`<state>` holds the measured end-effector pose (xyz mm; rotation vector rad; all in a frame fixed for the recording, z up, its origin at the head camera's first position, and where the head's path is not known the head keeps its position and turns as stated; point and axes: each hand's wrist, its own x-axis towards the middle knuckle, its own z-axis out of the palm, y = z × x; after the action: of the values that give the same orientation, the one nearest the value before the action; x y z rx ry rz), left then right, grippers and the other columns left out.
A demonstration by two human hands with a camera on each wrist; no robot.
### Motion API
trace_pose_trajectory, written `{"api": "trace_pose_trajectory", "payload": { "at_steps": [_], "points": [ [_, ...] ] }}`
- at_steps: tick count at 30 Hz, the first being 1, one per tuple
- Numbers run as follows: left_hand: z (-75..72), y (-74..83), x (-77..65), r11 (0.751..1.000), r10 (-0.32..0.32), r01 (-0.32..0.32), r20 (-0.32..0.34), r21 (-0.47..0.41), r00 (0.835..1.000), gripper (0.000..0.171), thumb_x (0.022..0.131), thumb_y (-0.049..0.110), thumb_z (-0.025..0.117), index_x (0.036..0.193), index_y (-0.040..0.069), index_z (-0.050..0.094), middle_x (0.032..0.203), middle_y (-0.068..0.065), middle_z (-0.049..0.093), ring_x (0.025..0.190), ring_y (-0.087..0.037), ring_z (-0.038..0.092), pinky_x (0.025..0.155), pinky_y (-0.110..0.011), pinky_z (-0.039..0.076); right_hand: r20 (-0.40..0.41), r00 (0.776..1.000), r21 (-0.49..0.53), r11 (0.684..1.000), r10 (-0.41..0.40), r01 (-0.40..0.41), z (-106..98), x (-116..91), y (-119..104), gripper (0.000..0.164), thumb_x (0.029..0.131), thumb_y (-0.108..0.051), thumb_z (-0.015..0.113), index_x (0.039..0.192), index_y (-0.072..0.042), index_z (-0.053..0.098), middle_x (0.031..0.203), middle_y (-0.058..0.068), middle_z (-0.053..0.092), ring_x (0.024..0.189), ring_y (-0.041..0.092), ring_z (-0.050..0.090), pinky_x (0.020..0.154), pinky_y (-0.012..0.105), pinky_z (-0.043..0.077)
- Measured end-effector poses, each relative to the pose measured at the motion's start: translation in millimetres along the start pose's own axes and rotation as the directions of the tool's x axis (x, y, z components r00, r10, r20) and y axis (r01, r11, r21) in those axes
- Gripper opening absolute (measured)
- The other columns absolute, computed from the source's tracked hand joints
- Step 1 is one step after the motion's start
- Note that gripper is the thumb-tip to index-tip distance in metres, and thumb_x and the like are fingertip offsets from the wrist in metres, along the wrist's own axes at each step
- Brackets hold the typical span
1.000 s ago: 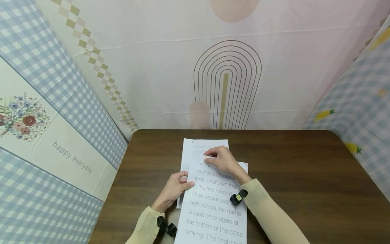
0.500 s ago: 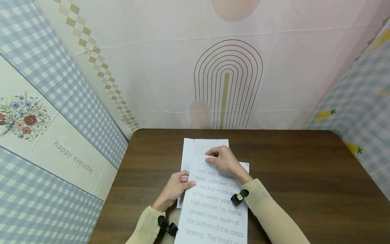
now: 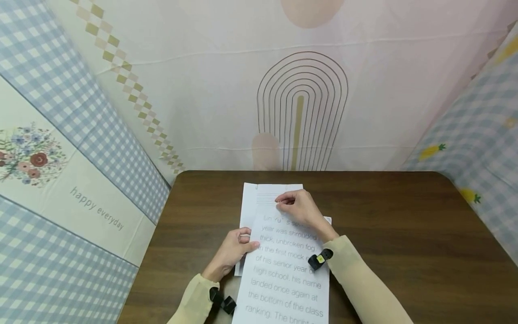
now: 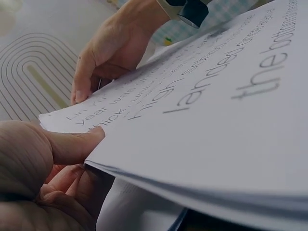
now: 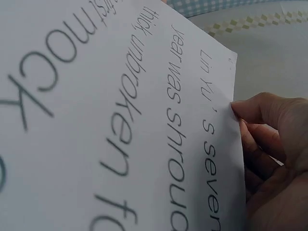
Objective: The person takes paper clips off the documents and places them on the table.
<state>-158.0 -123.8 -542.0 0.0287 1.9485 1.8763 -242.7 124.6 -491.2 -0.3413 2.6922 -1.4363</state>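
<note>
A stack of white sheets (image 3: 287, 288) printed with large grey text lies lengthwise before me, held at a slant in the left wrist view. My left hand (image 3: 231, 252) grips its left edge, the thumb (image 4: 79, 144) on top and the other fingers curled underneath. At the top edge, above the line "Lin Yu's", my right hand (image 3: 300, 208) pinches the paper; the right wrist view shows a fingertip (image 5: 237, 107) right at that edge. Under the stack, more white paper (image 3: 247, 211) sticks out at the back and left, with thin ruled lines near its top.
The papers are over a dark brown wooden table (image 3: 384, 234). Behind it hangs a pale cloth (image 3: 218, 99) with an arch pattern. Blue checked cloth borders the left and right sides. Black wrist cameras (image 3: 320, 259) sit at both cuffs.
My right hand has shifted slightly up and right along the top edge, uncovering more of the first printed line. The left hand has kept its place.
</note>
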Motion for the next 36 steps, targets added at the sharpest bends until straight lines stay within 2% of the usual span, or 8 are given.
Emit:
{"api": "trace_pose_trajectory", "payload": {
  "at_steps": [9, 15, 22, 26, 31, 36],
  "points": [
    [-3.3, -5.0, -0.6, 0.999, -0.014, 0.013, -0.015, -0.034, 1.0, 0.025, 0.103, 0.001, 0.071, 0.125, -0.007, 0.065, 0.107, -0.019, 0.083, 0.081, -0.019, 0.081, 0.069, -0.03, 0.064, -0.027, 1.0, 0.019, 1.0, 0.013, -0.013, -13.1, -3.7, 1.7, 0.018, 0.098, -0.011, 0.078, 0.113, -0.005, 0.085, 0.104, 0.009, 0.083, 0.084, 0.015, 0.065, 0.076, 0.022, 0.05],
    [-4.6, -6.1, -0.2, 1.0, -0.018, 0.018, -0.024, -0.022, 1.0, 0.025, 0.103, 0.001, 0.07, 0.126, -0.007, 0.065, 0.106, -0.019, 0.083, 0.081, -0.02, 0.081, 0.068, -0.03, 0.064, -0.049, 0.998, 0.039, 0.999, 0.033, -0.031, -21.4, -9.8, 8.2, 0.018, 0.099, -0.011, 0.078, 0.116, -0.009, 0.085, 0.113, 0.011, 0.082, 0.088, 0.017, 0.065, 0.075, 0.024, 0.052],
    [-6.8, -7.1, -0.4, 1.0, -0.02, 0.019, -0.036, -0.02, 0.999, 0.024, 0.103, 0.001, 0.07, 0.125, -0.007, 0.064, 0.105, -0.017, 0.083, 0.08, -0.018, 0.081, 0.068, -0.029, 0.063, -0.05, 0.998, 0.084, 0.996, 0.04, -0.036, -36.8, -15.4, 14.9, 0.022, 0.1, -0.008, 0.076, 0.121, -0.003, 0.082, 0.104, 0.015, 0.08, 0.078, 0.017, 0.069, 0.069, 0.022, 0.055],
    [-6.8, -7.5, -1.2, 1.0, -0.019, 0.019, -0.039, -0.018, 0.999, 0.025, 0.103, 0.002, 0.07, 0.126, -0.007, 0.064, 0.105, -0.017, 0.084, 0.08, -0.018, 0.081, 0.067, -0.029, 0.063, -0.057, 0.997, 0.116, 0.992, 0.054, -0.047, -45.0, -18.8, 21.0, 0.024, 0.101, -0.008, 0.076, 0.124, -0.002, 0.08, 0.106, 0.018, 0.078, 0.079, 0.02, 0.07, 0.07, 0.022, 0.057],
    [-6.9, -7.5, -2.8, 1.0, -0.019, 0.019, -0.047, -0.018, 0.999, 0.025, 0.103, 0.001, 0.07, 0.126, -0.008, 0.064, 0.105, -0.018, 0.084, 0.079, -0.018, 0.081, 0.066, -0.028, 0.064, -0.066, 0.996, 0.144, 0.988, 0.066, -0.056, -54.2, -23.9, 31.2, 0.026, 0.102, -0.008, 0.075, 0.127, -0.001, 0.078, 0.115, 0.021, 0.078, 0.087, 0.024, 0.071, 0.075, 0.021, 0.061],
    [-8.7, -8.6, -3.0, 1.0, -0.022, 0.021, -0.053, -0.022, 0.998, 0.027, 0.103, 0.0, 0.07, 0.127, -0.009, 0.063, 0.105, -0.019, 0.083, 0.079, -0.017, 0.081, 0.067, -0.028, 0.063, -0.08, 0.995, 0.14, 0.989, 0.066, -0.054, -61.0, -30.0, 43.8, 0.028, 0.103, -0.008, 0.074, 0.129, 0.001, 0.077, 0.116, 0.021, 0.079, 0.086, 0.02, 0.072, 0.075, 0.022, 0.062]
  ]
}}
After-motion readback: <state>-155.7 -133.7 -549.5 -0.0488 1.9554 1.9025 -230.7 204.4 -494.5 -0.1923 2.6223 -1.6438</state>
